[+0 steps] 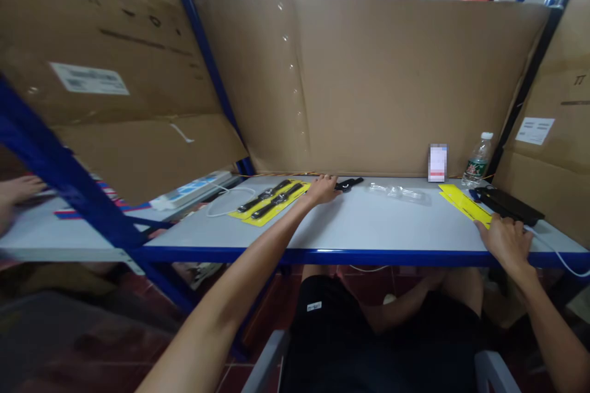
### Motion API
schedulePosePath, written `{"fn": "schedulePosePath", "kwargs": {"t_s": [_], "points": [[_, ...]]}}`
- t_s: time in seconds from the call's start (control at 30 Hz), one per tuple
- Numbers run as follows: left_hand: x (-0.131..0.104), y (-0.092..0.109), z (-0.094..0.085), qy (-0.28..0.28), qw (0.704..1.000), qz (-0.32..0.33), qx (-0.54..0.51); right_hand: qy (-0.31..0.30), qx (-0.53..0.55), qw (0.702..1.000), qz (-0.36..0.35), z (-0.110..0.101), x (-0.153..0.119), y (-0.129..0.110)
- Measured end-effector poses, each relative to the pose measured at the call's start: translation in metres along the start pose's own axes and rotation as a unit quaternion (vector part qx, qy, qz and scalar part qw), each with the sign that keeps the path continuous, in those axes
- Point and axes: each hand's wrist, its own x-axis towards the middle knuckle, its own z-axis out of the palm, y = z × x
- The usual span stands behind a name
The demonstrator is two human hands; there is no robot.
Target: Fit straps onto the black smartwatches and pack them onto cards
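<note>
My left hand (323, 190) is at the left end of a black wristwatch (349, 185), fingers curled down on it. The rest of the watch sticks out to the right of the hand. Just left of this hand, two black wristwatches (276, 200) lie side by side on yellow cards (255, 221). At the table's right side my right hand (507, 242) has its thumb and fingers closed at the near end of yellow cards (464, 204); its fingertips are partly hidden. A clear plastic packaging piece (397, 193) lies between the hands.
A phone (437, 163) stands against the cardboard back wall (405, 86), beside a clear plastic bottle (477, 161). A black case (514, 204) and white cable (555, 250) are at far right. A power strip (193, 190) lies left. Another person's hand (21, 187) shows beyond the blue post.
</note>
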Motion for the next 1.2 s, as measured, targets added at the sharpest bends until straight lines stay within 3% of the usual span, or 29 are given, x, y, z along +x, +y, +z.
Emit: {"fn": "schedulePosePath", "kwargs": {"t_s": [0.13, 0.23, 0.43, 0.53, 0.63, 0.73, 0.8, 0.97, 1.1, 1.2], "points": [[0.013, 0.002, 0.017, 0.011, 1.0, 0.011, -0.023, 0.066, 0.035, 0.997, -0.02, 0.0, 0.0, -0.007], [0.02, 0.015, 0.028, 0.021, 0.999, 0.01, -0.03, 0.081, 0.082, 0.986, -0.12, -0.004, 0.015, -0.032], [0.011, 0.032, 0.03, 0.048, 0.997, 0.036, -0.047, -0.038, 0.207, 0.925, -0.316, -0.017, 0.078, -0.136], [-0.012, 0.035, 0.027, 0.069, 0.992, 0.083, -0.069, -0.127, 0.23, 0.904, -0.336, -0.017, 0.101, -0.183], [-0.041, 0.036, 0.029, 0.077, 0.981, 0.119, -0.135, -0.176, 0.238, 0.896, -0.33, -0.009, 0.108, -0.208], [-0.062, 0.035, 0.032, 0.09, 0.968, 0.128, -0.195, -0.167, 0.253, 0.897, -0.322, 0.005, 0.109, -0.21], [-0.063, 0.035, 0.034, 0.096, 0.961, 0.134, -0.223, -0.162, 0.274, 0.892, -0.322, 0.015, 0.111, -0.203], [-0.024, 0.035, 0.039, 0.06, 0.958, 0.13, -0.25, -0.177, 0.285, 0.882, -0.331, 0.023, 0.119, -0.184], [0.011, 0.038, 0.041, 0.066, 0.98, 0.01, -0.19, -0.135, 0.282, 0.9, -0.304, 0.017, 0.117, -0.185], [0.017, 0.039, 0.042, 0.074, 0.985, -0.038, -0.152, -0.1, 0.289, 0.906, -0.293, 0.011, 0.112, -0.188]]}}
